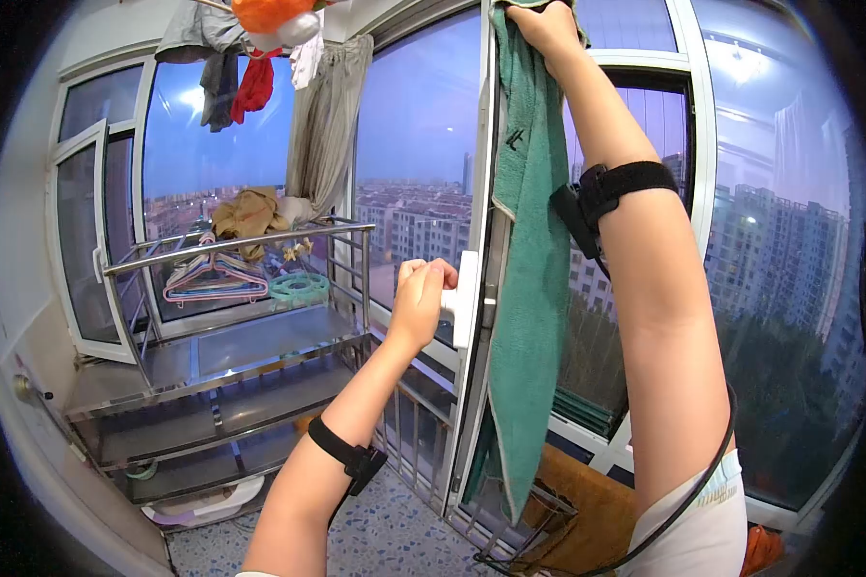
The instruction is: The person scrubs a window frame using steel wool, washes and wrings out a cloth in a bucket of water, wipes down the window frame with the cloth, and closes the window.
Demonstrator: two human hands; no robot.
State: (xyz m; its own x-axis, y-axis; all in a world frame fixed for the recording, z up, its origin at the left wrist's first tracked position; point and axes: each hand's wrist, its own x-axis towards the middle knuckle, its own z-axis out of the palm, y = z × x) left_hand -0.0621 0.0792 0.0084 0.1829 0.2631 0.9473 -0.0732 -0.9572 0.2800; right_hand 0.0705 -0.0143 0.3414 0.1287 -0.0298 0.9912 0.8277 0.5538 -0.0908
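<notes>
My left hand point(418, 300) is closed around the grip of a white window handle point(468, 298) on the edge of a white-framed sash. High up, my right hand point(550, 29) has its fingers closed on the top of a green towel point(529, 288). The towel hangs down in a long narrow drape beside the sash and tapers to a point low down. Black straps with small dark devices sit on both my forearms, and a black cable runs along the right arm.
A tiered metal rack point(212, 423) stands at left, with hangers point(216, 279) and a brown cloth point(247, 219) at its top. Clothes point(253, 87) and an orange plush item point(271, 14) hang above. Metal railings point(419, 423) and a brown cloth point(587, 514) are lower down.
</notes>
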